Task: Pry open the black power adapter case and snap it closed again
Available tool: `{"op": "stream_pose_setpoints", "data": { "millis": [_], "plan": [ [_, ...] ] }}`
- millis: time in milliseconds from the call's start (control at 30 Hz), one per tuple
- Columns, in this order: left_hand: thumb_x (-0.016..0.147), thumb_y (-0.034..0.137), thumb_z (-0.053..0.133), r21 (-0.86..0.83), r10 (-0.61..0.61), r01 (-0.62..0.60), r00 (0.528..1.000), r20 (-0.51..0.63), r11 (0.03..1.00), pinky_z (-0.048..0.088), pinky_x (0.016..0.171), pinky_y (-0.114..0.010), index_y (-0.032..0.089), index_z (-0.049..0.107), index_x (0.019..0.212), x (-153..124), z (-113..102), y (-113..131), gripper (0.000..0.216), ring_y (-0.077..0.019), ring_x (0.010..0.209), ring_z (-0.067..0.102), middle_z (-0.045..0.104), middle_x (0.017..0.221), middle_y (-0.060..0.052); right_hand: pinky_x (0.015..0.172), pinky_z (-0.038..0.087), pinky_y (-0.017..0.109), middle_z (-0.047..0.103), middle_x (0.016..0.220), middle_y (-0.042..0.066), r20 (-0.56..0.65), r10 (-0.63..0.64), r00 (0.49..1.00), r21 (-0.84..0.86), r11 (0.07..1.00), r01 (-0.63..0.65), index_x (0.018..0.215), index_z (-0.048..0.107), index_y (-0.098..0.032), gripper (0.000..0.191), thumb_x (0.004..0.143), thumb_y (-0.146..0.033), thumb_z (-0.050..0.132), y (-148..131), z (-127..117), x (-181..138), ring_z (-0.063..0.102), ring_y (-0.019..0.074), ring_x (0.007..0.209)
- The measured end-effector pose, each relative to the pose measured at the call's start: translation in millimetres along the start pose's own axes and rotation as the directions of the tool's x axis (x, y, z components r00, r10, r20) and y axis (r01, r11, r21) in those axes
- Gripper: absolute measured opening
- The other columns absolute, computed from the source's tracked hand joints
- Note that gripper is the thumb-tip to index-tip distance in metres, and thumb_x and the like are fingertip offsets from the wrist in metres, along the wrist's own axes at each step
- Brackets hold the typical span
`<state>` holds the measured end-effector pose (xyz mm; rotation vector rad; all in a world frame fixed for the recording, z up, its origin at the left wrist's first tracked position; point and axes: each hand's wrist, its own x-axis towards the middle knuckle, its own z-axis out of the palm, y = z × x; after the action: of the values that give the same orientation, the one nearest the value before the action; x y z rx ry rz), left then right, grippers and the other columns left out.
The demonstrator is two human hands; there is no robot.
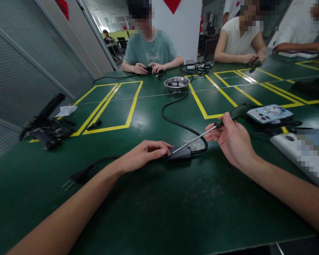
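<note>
A black power adapter [181, 154] lies on the green table in front of me. My left hand [145, 154] is closed on its left end, with the thumb along the near side. A long screwdriver [194, 141] slants down to the adapter, its tip meeting the top near my left fingertips. The dark green handle is gripped between the thumb and fingers of my right hand [235, 143]. From the adapter's right side a black cord [177, 123] curves away to the back. A shorter cord runs left, behind my wrist, to a two-pin plug [78, 176].
A shiny metal bowl [168, 82] holds small parts beyond the adapter. At left lies a heap of black parts [49, 132]. A phone [271, 112] and a white object [303, 152] sit at right. Yellow tape marks the table [159, 212]; co-workers sit across it.
</note>
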<state>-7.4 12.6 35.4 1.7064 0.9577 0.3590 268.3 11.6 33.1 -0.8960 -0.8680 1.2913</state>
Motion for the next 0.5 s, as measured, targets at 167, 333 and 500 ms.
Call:
{"op": "stream_pose_setpoints", "data": {
  "millis": [167,333,500],
  "plan": [
    [0.091,0.043,0.054,0.002,0.005,-0.005,1.000,-0.002,1.000,0.038,0.104,-0.041,0.019,0.068,0.093,0.5,1.0,-1.0,0.028,-0.0246,0.119,0.054,0.058,0.132,-0.005,0.056,0.058,0.029,0.069,0.071,0.003,-0.001,0.004,1.000,0.004,1.000,-0.004,0.089,0.051,-0.020,0.027,0.088,-0.046,0.057,-0.1,2.2,-0.8,0.067,0.0154,0.056],
    [0.086,0.039,0.062,0.009,0.017,-0.017,0.999,-0.027,1.000,0.040,0.101,-0.041,0.018,0.068,0.088,0.8,4.4,-3.8,0.022,-0.0236,0.115,0.056,0.058,0.129,-0.006,0.055,0.057,0.029,0.069,0.069,0.002,0.011,-0.011,1.000,0.002,1.000,0.011,0.090,0.050,-0.020,0.027,0.087,-0.047,0.058,-0.6,3.4,-2.1,0.067,0.0152,0.055],
    [0.087,0.038,0.060,0.017,0.006,-0.005,1.000,-0.015,1.000,0.040,0.102,-0.042,0.018,0.068,0.090,0.4,3.5,-3.6,0.022,-0.0239,0.119,0.053,0.056,0.131,-0.006,0.054,0.056,0.027,0.067,0.068,0.001,-0.021,-0.037,0.999,0.012,0.999,0.037,0.086,0.051,-0.020,0.028,0.086,-0.046,0.059,-3.7,1.5,-0.5,0.066,0.0140,0.053]
  ]
}}
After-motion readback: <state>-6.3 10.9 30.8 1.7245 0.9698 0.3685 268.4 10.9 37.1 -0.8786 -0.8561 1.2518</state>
